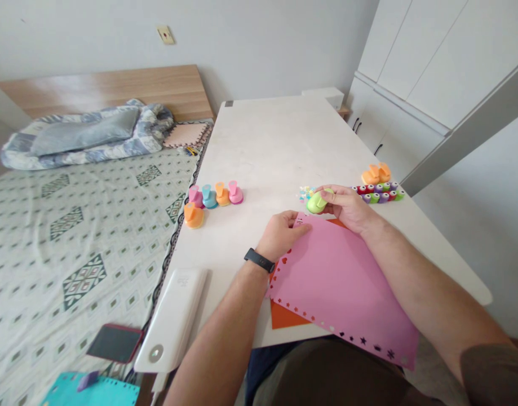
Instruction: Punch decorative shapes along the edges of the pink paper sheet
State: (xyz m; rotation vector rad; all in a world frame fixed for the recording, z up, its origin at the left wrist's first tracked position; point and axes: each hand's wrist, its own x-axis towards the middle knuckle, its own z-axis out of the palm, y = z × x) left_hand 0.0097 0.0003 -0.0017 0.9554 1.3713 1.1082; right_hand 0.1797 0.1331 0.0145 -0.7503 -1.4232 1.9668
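Overhanging pink sheet point(343, 276) could drag out of line

The pink sheet reaches past the table's point(279, 152) near edge, over my lap, so my body or right forearm could buckle it or drag it crooked. The orange sheet point(290, 316) beneath could slide too — I see nothing pinning it. If I set the green punch point(318, 202) too near the snowflake hole at the far left corner, I judge that the cuts could overlap or tear. The loose paper bits point(305, 193) beside the punch might scatter if my knuckles brush them.

My left hand point(279, 234) pinches the pink sheet at that corner, thumb on top. My right hand point(345, 206) grips the green punch, thumb over it, just beyond the sheet's far edge — I can't tell whether they touch. The sheet spreads from my left fingers, between my forearms, towards the table's near edge.
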